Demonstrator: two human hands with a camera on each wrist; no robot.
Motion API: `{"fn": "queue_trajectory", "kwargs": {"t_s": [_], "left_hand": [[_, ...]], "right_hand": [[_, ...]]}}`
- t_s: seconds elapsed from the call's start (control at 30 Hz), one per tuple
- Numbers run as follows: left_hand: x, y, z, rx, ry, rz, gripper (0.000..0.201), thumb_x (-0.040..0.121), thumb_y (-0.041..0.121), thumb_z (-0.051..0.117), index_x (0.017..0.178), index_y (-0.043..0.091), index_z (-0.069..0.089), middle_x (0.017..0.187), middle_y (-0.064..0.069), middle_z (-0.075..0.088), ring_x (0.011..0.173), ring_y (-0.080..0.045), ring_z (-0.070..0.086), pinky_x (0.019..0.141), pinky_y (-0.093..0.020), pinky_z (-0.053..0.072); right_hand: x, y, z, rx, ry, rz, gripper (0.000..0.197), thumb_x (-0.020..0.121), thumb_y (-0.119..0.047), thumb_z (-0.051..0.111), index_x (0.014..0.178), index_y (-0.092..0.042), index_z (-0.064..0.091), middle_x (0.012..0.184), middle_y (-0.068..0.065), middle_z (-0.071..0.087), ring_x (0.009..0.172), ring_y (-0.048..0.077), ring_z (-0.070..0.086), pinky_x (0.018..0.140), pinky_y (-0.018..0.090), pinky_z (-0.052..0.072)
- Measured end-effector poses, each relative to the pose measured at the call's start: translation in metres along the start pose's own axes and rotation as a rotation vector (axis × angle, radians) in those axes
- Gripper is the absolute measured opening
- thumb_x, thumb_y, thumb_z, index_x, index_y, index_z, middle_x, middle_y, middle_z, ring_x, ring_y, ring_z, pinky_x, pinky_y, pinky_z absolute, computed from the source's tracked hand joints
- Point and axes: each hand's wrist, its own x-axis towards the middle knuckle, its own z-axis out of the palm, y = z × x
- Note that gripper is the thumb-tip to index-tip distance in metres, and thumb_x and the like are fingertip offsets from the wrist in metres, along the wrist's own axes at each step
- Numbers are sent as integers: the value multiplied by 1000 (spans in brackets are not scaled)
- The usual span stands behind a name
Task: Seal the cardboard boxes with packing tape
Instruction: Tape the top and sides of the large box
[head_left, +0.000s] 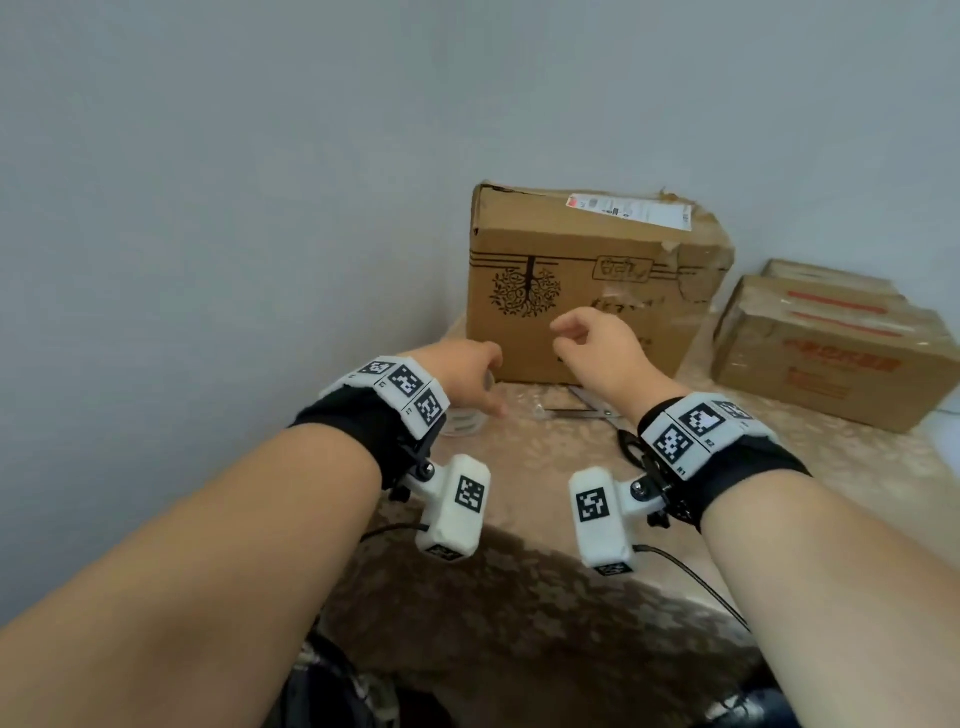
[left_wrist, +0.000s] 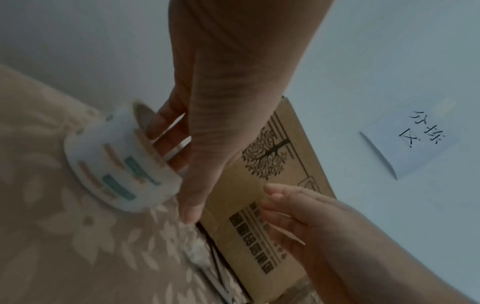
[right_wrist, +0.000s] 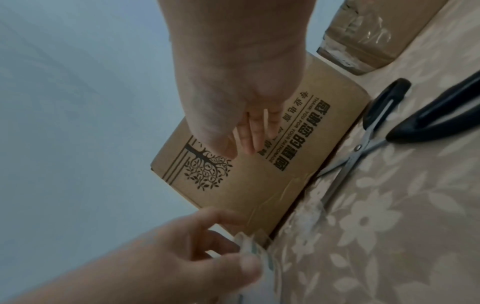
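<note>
Floral cloth covers the table (head_left: 519, 597). At twelve o'clock stands the tree-printed cardboard box (head_left: 587, 291). Her left hand (left_wrist: 187, 127) has fingers hooked inside the tape roll (left_wrist: 116, 164) at ten o'clock, thumb outside; right hand (head_left: 597, 348) hovers loosely curled, empty. Likely fetching tape; next, find its free end.
</note>
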Motion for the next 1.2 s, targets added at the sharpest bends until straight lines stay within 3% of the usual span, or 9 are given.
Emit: {"fn": "queue_trajectory", "kwargs": {"t_s": [0.17, 0.37, 0.5, 0.57, 0.7, 0.87, 0.97, 1.1, 1.2], "left_hand": [[7, 8, -7, 67, 15, -14, 42, 88, 17, 58, 130, 10, 53, 125, -7, 58, 108, -24, 56, 79, -27, 42], [-17, 7, -51, -653, 98, 80, 41, 88, 12, 64, 128, 14, 53, 96, 4, 66, 87, -12, 63, 70, -25, 48], [-23, 11, -56, -711, 115, 131, 37, 88, 10, 63, 123, 17, 54, 85, 7, 66, 82, -12, 64, 66, -25, 46], [-24, 13, -55, -722, 129, 129, 33, 89, 10, 62, 120, 19, 54, 85, 5, 66, 83, -13, 64, 69, -27, 49], [-19, 17, -54, -648, 313, 169, 11, 89, 20, 63, 99, 16, 66, 82, 0, 60, 74, -12, 55, 65, -23, 43], [-15, 26, -62, -520, 489, 235, 9, 85, 17, 68, 78, 13, 64, 73, 7, 53, 68, -5, 47, 62, -18, 38], [-12, 27, -61, -479, 615, 210, 11, 88, 18, 64, 78, 16, 60, 69, 8, 52, 69, -12, 47, 64, -27, 40], [-11, 26, -61, -542, 712, 182, 13, 88, 19, 62, 76, 21, 57, 73, 8, 56, 73, -13, 52, 69, -32, 46], [-16, 23, -64, -759, 641, 136, 15, 86, 12, 65, 78, 22, 57, 80, 1, 59, 79, -14, 58, 75, -29, 50]], "right_hand": [[0, -1, -8, 112, -83, 57, 25, 95, -20, 56, 119, -15, 62, 109, -3, 57, 102, 11, 52, 84, 22, 35], [-4, -13, -19, 280, -152, -36, 43, 90, -38, 63, 126, -14, 61, 122, -3, 62, 111, 9, 56, 100, 34, 45], [-4, -22, -22, 400, -3, -74, 4, 85, -20, 72, 89, -20, 73, 94, -4, 69, 91, 9, 61, 89, 34, 50], [-3, -24, -24, 376, 53, -83, 8, 85, -18, 71, 77, -21, 71, 89, -2, 69, 89, 15, 62, 86, 35, 52], [-1, -31, -29, 110, 100, -232, 9, 92, -15, 61, 84, -19, 61, 81, -9, 60, 73, 4, 53, 64, 5, 40], [-3, -40, -30, 163, 200, -286, 11, 90, -12, 61, 96, -20, 56, 88, -9, 57, 76, 2, 53, 67, 14, 40], [-3, -47, -30, 322, 215, -79, 32, 89, -29, 64, 113, -21, 45, 102, -2, 51, 82, 8, 55, 67, 19, 42], [-10, -55, -33, 482, 10, 70, 39, 93, -37, 57, 94, 1, 65, 81, 10, 68, 69, 17, 64, 65, 33, 52], [-17, -63, -39, 288, 48, -123, 36, 97, -30, 52, 70, -6, 53, 62, 2, 54, 44, 5, 50, 42, 12, 36]]}}
